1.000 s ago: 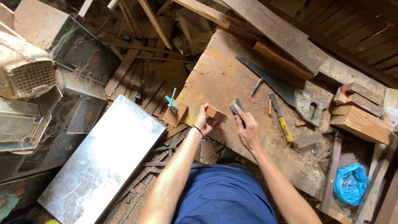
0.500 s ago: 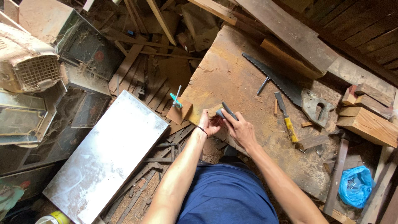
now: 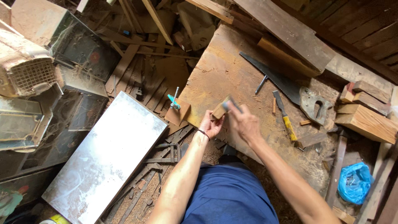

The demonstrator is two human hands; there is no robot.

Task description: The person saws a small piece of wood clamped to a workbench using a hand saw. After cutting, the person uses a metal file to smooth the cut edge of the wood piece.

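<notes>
Wood block point(image 3: 219, 110) pinched in our left hand point(image 3: 210, 125), held just above the plank surface point(image 3: 224, 70).

Our left fingers close on the block's lower end; our right hand point(image 3: 245, 123) grips a thin dark tool point(image 3: 234, 103), blurred, set against the block's top. We judge the block light, stiff and rough enough not to slip, best held by its long sides, clear of the tool. On the surface beyond lie a saw point(image 3: 286, 85) and a yellow-handled chisel point(image 3: 284, 115), well apart from our hands; a metal sheet point(image 3: 107, 157) lies to the left.
</notes>
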